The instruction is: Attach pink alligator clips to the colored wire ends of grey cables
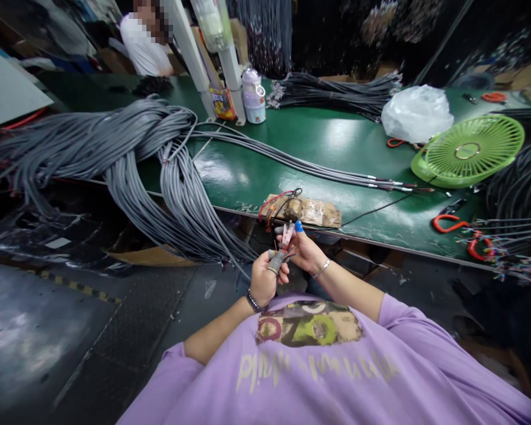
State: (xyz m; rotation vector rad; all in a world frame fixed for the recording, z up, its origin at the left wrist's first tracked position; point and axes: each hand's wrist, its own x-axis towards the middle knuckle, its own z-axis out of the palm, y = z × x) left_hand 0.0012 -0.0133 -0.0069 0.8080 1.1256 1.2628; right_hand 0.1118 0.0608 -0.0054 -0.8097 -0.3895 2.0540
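My left hand is closed, a grey covering on its thumb, around the end of a grey cable. Thin coloured wires stick out from its grip towards the other hand. Close beside it, my right hand has its fingers drawn together, with a blue cover on one fingertip. A small pinkish-white piece shows at those fingers; whether it is held or wrapped on a finger is unclear. Just beyond both hands, a worn wooden block with red and black leads sits at the table edge.
Grey cable bundles hang over the green table edge at left. Several grey cables lie across it. A green fan, plastic bag, bottle, red-handled tool and black cables are around. A person is behind.
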